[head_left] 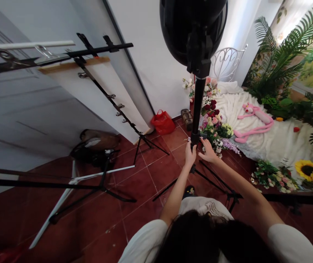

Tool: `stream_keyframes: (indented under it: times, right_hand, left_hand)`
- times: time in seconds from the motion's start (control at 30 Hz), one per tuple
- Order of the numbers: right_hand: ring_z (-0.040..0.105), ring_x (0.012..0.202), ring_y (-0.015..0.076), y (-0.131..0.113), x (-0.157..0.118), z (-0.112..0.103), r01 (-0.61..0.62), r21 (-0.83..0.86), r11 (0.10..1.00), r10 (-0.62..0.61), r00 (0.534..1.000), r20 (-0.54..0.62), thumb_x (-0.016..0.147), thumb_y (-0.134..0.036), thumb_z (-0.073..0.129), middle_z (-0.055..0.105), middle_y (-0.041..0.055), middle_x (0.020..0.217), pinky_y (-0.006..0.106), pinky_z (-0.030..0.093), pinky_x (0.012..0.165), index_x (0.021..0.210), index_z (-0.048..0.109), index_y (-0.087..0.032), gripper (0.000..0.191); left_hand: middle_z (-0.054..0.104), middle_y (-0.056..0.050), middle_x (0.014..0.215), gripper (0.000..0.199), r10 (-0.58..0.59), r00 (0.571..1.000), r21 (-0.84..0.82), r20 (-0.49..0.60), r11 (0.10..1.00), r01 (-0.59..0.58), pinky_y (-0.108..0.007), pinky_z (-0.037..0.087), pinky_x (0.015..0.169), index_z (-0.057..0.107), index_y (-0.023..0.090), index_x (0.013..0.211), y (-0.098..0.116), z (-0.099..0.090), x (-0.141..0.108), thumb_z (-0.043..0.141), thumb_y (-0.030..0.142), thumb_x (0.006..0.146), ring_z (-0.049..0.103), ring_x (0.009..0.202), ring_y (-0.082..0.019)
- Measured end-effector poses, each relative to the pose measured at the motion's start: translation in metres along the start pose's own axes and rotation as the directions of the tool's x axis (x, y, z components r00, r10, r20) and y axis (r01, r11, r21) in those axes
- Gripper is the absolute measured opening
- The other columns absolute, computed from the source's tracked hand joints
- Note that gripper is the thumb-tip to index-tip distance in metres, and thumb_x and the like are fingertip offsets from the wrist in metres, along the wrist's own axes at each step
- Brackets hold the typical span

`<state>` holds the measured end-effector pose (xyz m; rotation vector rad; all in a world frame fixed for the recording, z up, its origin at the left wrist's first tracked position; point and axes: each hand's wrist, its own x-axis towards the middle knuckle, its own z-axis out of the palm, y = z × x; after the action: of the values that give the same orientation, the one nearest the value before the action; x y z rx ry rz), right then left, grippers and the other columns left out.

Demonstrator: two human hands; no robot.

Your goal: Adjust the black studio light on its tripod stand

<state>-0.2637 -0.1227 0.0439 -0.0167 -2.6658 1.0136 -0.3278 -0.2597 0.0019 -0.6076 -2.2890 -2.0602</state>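
the pole (197,98) stands up in front of the person, between the paper (115,84) and the bed (277,144). a big black lamp (193,29) sits on top, so the legs (211,179) likely spread out to stop it tipping. the left hand (191,155) wraps round the pole, fingers curled on it, maybe to keep it still. the right hand (210,153) is by the knob (203,135), fingers a bit bent, thumb apart; i cannot tell if they pinch it. the flowers (213,120) and the bed's edge are near on the right, so room looks tight there. on the left, red floor (159,175) reaches to the paper.
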Motion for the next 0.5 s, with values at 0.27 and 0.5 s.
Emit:
stream_keyframes:
  times: [0.27,0.5]
  right_hand:
    - [0.072,0.107,0.0330,-0.058,0.052,0.029,-0.271,0.223,0.937,0.311,0.934,-0.174,0.081,-0.052,0.079,0.078,0.0152,0.099,0.047,0.051,0.107,0.089,0.074,-0.019,0.034]
    - [0.072,0.065,0.0220,-0.086,0.074,0.016,-0.208,0.634,0.745,0.399,0.901,-0.173,0.069,-0.065,0.082,0.070,0.0044,0.060,0.035,0.062,0.075,0.063,0.064,-0.021,0.048]
  left_hand:
    - [0.061,-0.020,0.144,0.064,0.065,0.998,-0.062,0.019,0.996,-0.064,-0.049,0.040,0.120,0.051,0.018,0.147,-0.012,0.003,0.000,0.048,0.058,0.098,0.054,0.141,-0.030]
    - [0.058,-0.020,0.148,0.060,0.149,0.988,-0.083,0.044,0.986,-0.145,-0.049,0.041,0.121,0.052,0.018,0.145,-0.003,-0.005,0.004,0.054,0.053,0.097,0.054,0.142,-0.030]
